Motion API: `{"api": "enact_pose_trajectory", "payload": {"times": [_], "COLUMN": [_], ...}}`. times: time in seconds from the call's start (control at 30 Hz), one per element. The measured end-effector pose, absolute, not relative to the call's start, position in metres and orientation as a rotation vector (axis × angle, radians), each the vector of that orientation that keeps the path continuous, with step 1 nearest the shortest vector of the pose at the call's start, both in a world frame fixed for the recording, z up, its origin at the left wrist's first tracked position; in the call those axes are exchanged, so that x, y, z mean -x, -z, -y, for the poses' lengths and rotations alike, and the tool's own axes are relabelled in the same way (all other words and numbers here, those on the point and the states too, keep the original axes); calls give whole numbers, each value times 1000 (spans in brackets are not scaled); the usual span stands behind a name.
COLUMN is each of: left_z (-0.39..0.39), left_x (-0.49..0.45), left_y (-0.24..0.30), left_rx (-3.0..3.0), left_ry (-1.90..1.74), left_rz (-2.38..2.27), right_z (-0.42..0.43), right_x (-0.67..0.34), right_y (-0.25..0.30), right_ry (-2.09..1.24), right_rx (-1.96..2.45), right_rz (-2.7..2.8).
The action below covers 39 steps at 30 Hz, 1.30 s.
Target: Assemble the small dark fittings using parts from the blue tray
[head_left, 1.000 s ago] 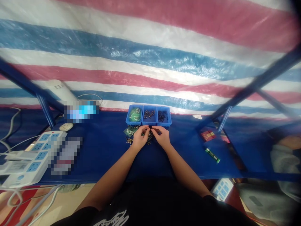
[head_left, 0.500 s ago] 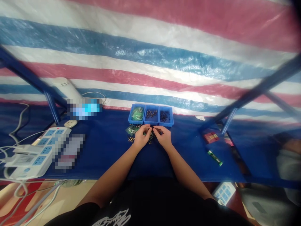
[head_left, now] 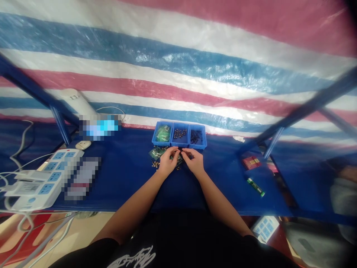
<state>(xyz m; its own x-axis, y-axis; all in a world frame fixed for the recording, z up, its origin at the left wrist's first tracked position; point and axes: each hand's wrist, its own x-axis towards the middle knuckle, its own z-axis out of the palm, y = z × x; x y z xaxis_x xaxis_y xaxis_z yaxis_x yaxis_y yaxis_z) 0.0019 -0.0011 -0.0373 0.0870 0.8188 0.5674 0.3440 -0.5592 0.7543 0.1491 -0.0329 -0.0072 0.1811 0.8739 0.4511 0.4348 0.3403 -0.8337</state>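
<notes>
My left hand (head_left: 168,162) and my right hand (head_left: 194,160) meet fingertip to fingertip just in front of three joined blue bins. Both have thumb and fingers pinched together; what they grip is too small and hidden to name. Beneath and beside the hands lies a pile of green circuit boards (head_left: 156,152), with small brass-coloured metal parts (head_left: 155,164) at its near left. The left bin (head_left: 161,143) contains green boards, the middle bin (head_left: 180,141) small brass-coloured parts, and the right bin (head_left: 197,144) small black parts.
A white power strip (head_left: 48,178) with plugs and cables lies at the left. Nearby are a white computer mouse (head_left: 83,145) and a white cylinder (head_left: 78,104). To the right are a red box (head_left: 251,162) and a green tube (head_left: 255,187). Blue frame bars (head_left: 304,108) slant on both sides.
My hands stay pinched together in the same place, with hardly any finger movement. The view has shifted very slightly.
</notes>
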Motion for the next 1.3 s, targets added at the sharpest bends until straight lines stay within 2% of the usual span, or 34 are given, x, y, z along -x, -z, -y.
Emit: {"api": "enact_pose_trajectory", "payload": {"times": [0.8,1.07,1.3], "left_z": [1,1,3], "left_x": [-3,-1,1], "left_y": [40,40,36], "left_rx": [-1872,-1880,-1906], "left_ry": [-1489,-1473,-1381], "left_rz": [-1045,-1140,-1174], "right_z": [33,34,25], "right_x": [-150,-150,-159], "right_y": [6,5,12], "right_ry": [-528,-535,-675], "right_rx": [1314,1260,1344], "right_rz": [1401,1430,1002]}}
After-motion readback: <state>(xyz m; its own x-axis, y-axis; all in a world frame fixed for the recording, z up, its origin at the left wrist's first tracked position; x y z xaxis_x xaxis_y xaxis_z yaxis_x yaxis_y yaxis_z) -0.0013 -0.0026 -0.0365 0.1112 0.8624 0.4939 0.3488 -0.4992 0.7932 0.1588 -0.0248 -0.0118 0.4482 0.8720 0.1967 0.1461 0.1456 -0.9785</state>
